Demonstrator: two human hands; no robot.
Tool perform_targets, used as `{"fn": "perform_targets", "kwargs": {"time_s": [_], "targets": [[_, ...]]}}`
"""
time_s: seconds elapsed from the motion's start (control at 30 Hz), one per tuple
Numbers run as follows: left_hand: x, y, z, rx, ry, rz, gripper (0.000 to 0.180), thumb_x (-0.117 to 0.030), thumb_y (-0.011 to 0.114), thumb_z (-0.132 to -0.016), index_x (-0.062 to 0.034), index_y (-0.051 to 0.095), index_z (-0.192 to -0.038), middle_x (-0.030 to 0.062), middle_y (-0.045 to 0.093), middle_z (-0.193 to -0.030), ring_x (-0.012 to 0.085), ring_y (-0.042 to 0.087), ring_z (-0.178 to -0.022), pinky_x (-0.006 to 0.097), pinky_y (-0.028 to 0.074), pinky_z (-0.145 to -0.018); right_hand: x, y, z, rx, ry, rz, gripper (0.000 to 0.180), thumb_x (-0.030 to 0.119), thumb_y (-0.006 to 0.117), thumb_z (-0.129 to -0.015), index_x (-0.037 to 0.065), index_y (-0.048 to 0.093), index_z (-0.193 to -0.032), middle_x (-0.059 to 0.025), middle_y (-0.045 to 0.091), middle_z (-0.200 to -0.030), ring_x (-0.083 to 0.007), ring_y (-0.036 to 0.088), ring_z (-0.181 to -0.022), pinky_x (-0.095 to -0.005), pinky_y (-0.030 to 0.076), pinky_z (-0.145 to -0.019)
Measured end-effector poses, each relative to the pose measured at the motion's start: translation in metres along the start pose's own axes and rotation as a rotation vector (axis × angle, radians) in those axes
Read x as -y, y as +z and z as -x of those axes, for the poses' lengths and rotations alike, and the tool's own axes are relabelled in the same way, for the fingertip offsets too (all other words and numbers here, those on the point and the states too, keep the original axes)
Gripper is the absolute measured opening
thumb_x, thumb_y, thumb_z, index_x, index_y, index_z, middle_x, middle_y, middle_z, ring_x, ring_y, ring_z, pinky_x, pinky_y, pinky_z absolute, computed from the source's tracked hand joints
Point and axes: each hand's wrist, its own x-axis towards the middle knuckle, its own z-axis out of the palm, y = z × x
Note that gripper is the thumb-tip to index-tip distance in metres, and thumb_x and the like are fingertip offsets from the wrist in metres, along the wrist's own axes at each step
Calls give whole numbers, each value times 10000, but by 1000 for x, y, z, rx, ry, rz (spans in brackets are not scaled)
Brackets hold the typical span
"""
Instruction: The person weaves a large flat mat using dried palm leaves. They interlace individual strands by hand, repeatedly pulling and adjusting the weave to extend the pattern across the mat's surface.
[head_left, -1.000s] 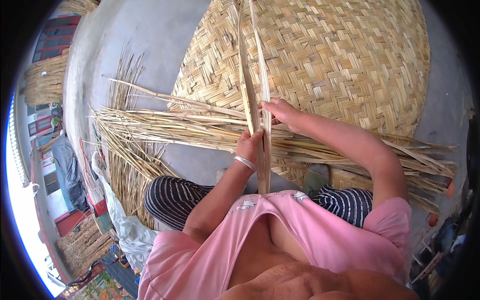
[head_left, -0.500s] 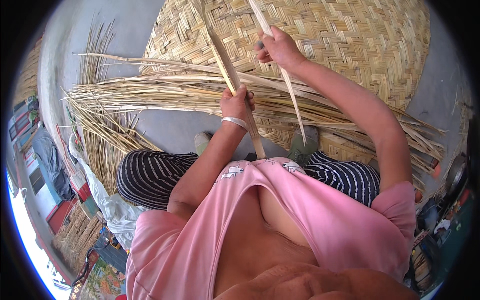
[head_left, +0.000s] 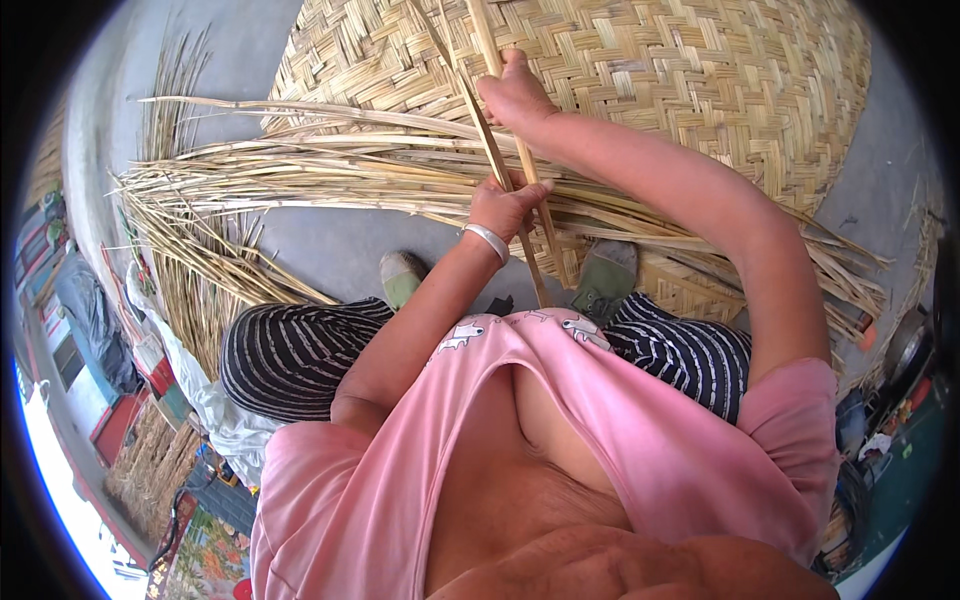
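Note:
My left hand [head_left: 505, 208], with a pale band at the wrist, is closed around a long split reed strip [head_left: 532, 266] that runs from the top of the view down toward my lap. Farther out, my right hand [head_left: 517, 95] grips a second reed strip [head_left: 484, 30]. Its lower part crosses by my left thumb and fingertips, which seem to touch it, and its end hangs between my shoes. A bundle of loose reed strips [head_left: 330, 172] lies crosswise under both hands. Behind it spreads a woven reed mat [head_left: 680, 90] with a zigzag pattern.
More thin reeds [head_left: 205, 270] lie at the left, beside my striped trouser leg [head_left: 300, 350]. Green shoes [head_left: 607, 275] rest on the grey floor [head_left: 340, 250]. Pale plastic sheeting [head_left: 235, 425] lies at the left, and a dark round pan-like object [head_left: 910, 335] is at the right edge.
My right hand has moved left and slightly inward, bringing its strip alongside the other. My left hand has shifted right, and its thumb now reaches the second strip.

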Motion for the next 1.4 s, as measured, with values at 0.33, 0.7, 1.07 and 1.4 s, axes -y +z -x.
{"fn": "perform_targets", "kwargs": {"time_s": [0.33, 0.7, 1.07, 1.4], "targets": [[-11, -14, -5, -98, 168, 287, 259, -117, 727, -879, -66, 601, -1100, 44, 676, -908, 138, 638, -745, 292, 516, -664, -11, -51, 30, 565, 172, -474, 375, 281, 656, -920, 43, 530, -1180, -53, 615, -1035, -127, 619, -900, -313, 517, -826], [-36, -27, -10, -229, 284, 349, 189, -113, 717, -886, -44, 627, -1037, 35, 671, -878, 131, 630, -732, 285, 517, -633, -22, -65, 51, 975, 353, -302, 428, 309, 728, -892, 26, 581, -1177, -19, 626, -981, -91, 617, -829, -230, 529, -684], [-38, -47, -36, -240, 239, 349, 298, -244, 702, -909, -72, 607, -1132, 42, 686, -1076, 179, 647, -959, 329, 523, -761, -20, -72, 33, 1065, 222, 11, 312, 380, 643, -947, 82, 636, -1039, -10, 681, -881, -70, 584, -663, -199, 477, -571], [-12, -55, -51, -363, 237, 329, 291, -209, 682, -916, -45, 588, -1137, 74, 663, -1132, 191, 630, -1087, 361, 540, -822, 12, -110, -56, 462, -265, 442, 395, 390, 708, -892, 2, 661, -952, -105, 695, -848, -146, 669, -708, -287, 575, -669]]}}
